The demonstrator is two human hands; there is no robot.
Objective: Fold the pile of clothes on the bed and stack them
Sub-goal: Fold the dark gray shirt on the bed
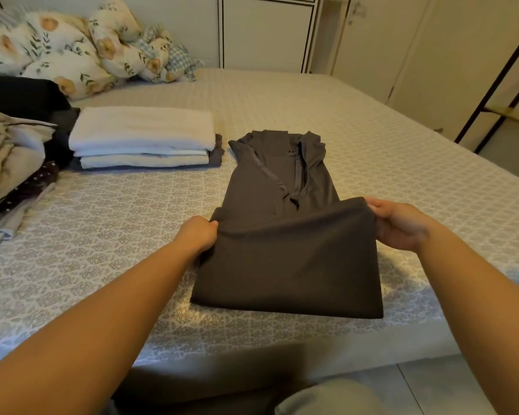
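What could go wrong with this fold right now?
1. The left hand and right hand hold the lifted edge of the dark shirt unevenly, the right higher, so the fold may land crooked.
2. The collar lies open and rumpled; folding over it could press creases in.
3. The shirt's near edge sits close to the edge of the bed, so it might slip off.
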